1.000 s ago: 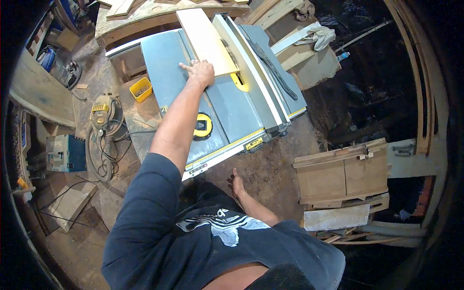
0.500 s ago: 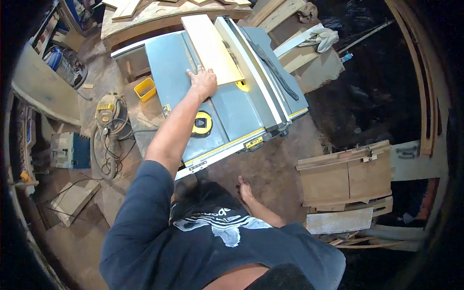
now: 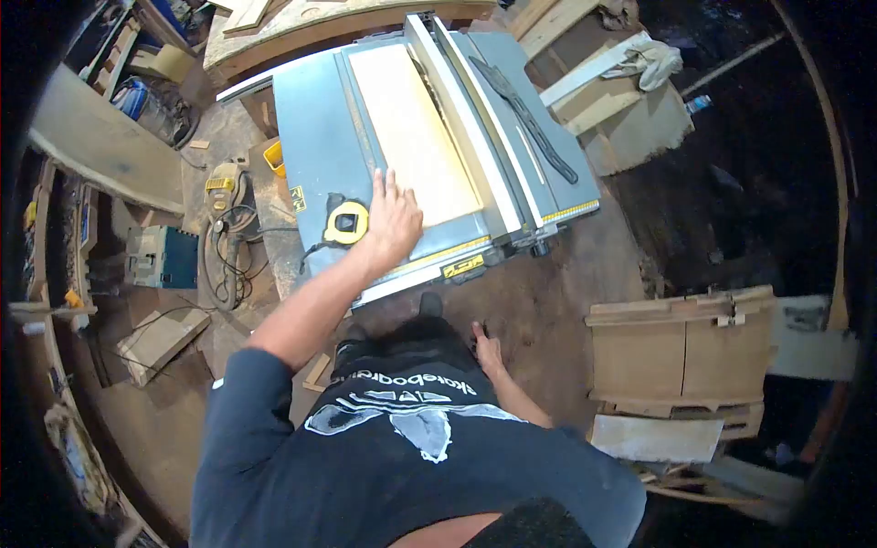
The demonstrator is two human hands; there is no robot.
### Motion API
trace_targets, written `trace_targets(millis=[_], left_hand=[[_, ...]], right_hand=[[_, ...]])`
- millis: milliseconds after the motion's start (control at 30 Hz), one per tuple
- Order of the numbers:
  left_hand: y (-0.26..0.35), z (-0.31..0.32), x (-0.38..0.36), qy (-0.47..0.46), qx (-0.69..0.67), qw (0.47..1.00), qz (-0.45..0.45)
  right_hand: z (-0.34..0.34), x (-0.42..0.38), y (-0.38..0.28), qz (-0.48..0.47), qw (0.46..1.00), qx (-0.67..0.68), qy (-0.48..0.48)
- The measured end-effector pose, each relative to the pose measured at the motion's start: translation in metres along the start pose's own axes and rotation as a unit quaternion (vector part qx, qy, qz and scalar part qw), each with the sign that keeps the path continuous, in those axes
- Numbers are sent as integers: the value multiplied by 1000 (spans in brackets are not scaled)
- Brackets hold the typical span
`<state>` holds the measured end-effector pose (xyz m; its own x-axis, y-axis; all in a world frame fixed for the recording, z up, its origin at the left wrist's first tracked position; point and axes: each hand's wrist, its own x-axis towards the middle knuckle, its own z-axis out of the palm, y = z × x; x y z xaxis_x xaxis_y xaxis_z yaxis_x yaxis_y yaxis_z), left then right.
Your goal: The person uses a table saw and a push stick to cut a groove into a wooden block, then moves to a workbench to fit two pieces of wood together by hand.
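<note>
1. Grey metal makes up the table saw [image 3: 315, 119], the biggest thing in view; its flat top fills the upper middle of the picture, with a yellow scale strip along the near edge.
2. Past the far end of the saw lies a wide plywood sheet [image 3: 311, 23] with curved edges.
3. To the right of the saw, well apart from it on the dirt floor, stands a low wooden cabinet [image 3: 681, 352] with a pale slab leaning just below it.
4. On the saw top lies a pale wooden board [image 3: 416, 132], long and flat, running from the far end toward the near edge, with its right side close along the rip fence [image 3: 461, 119].
5. The fence is a light rail that crosses the saw top lengthwise, just right of the board.
6. Left of the saw, on the floor, sits a blue and grey tool case [image 3: 160, 258], and between it and the saw a yellow power tool [image 3: 228, 205] with a coiled cable.
7. The left hand [image 3: 393, 224] rests palm down at the board's near left corner, fingers spread wide and flat, gripping nothing.
8. The right hand [image 3: 486, 349] hangs low beside the person's body, below the near edge of the saw, fingers loosely open and empty.
9. A yellow tape measure [image 3: 346, 222] lies on the saw top just left of the left hand.
</note>
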<state>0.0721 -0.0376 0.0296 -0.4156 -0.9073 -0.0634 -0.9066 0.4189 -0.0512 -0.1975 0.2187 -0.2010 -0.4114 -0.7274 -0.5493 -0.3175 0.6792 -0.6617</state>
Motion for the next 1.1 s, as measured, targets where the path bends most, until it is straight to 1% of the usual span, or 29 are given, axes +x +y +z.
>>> trace_targets(millis=[33, 67, 133, 167, 233, 267, 300, 333, 367, 400, 433, 467, 500, 533, 567, 600, 633, 667, 700, 733, 767, 833, 867, 900, 933, 967, 1033, 1067, 1100], left_hand=[[8, 0, -8, 4, 14, 1000, 8], [15, 1, -15, 0, 19, 1000, -1], [35, 5, -36, 32, 15, 999, 10], [45, 5, -46, 27, 19, 999, 7], [67, 1, -68, -5, 25, 999, 28], [81, -11, -81, -8, 42, 998, 41], [94, -10, -93, -10, 45, 998, 40], [105, -9, -105, -1, 20, 999, 28], [115, -8, -117, 10, -4, 1000, 17], [125, -8, -129, -11, -12, 1000, 18], [132, -6, -140, 19, -10, 1000, 19], [136, -6, -150, 21, -60, 998, 13], [139, -13, -159, 21, -111, 994, 8], [143, -17, -171, 20, -108, 994, 16], [145, -20, -180, 16, -275, 960, -45], [146, -20, -184, 10, -434, 895, -104], [148, -14, -188, -5, -513, 841, -172], [153, 14, -189, -2, -647, 719, -253], [160, 39, -191, 1, -754, 567, -331], [160, 20, -186, -66, -813, 440, -377], [163, 30, -186, -78, -866, 347, -352], [181, 45, -189, -59, -887, 320, -328], [193, 47, -194, -63, -885, 319, -333], [203, 45, -197, 0, -883, 338, -325], [210, 44, -196, 66, -877, 359, -311], [213, 45, -198, 71, -875, 363, -313], [215, 47, -215, 100, -840, 410, -342], [219, 41, -222, 126, -815, 444, -351], [224, 33, -229, 130, -801, 452, -370]], right_hand=[[-7, 13, 0, -19, 998, 53, -27], [-15, 19, -13, -22, 998, 53, -37], [-40, -2, -71, -32, 967, 224, -116], [-49, -8, -96, -30, 966, 227, -123], [-62, -17, -138, -45, 913, 353, -199], [-64, -17, -155, -44, 912, 355, -202], [-65, -17, -170, -21, 902, 377, -209], [-65, -15, -177, 2, 891, 398, -216], [-63, -14, -179, 1, 889, 402, -217], [-60, -15, -180, -10, 898, 398, -189], [-57, -17, -178, -23, 904, 395, -160], [-55, -16, -164, -40, 912, 383, -138], [-63, -24, -155, -41, 910, 390, -136], [-75, -35, -147, -55, 928, 344, -134], [-86, -43, -138, -70, 943, 299, -129], [-97, -49, -122, -73, 942, 305, -120], [-109, -60, -101, -111, 972, 178, -101], [-118, -72, -84, -141, 985, 44, -85], [-126, -88, -80, -135, 987, 38, -83], [-137, -111, -83, -155, 984, 31, -81], [-144, -128, -81, -176, 981, 27, -79], [-151, -123, -55, -169, 981, 10, -89], [-154, -114, -45, -194, 976, 42, -90], [-156, -104, -43, -222, 968, 75, -91], [-161, -95, -63, -122, 963, 184, -152], [-164, -84, -91, -18, 934, 288, -211], [-154, -43, -131, -46, 947, 227, -223], [-144, -25, -151, -64, 946, 209, -238], [-132, -12, -169, -83, 945, 191, -253]])
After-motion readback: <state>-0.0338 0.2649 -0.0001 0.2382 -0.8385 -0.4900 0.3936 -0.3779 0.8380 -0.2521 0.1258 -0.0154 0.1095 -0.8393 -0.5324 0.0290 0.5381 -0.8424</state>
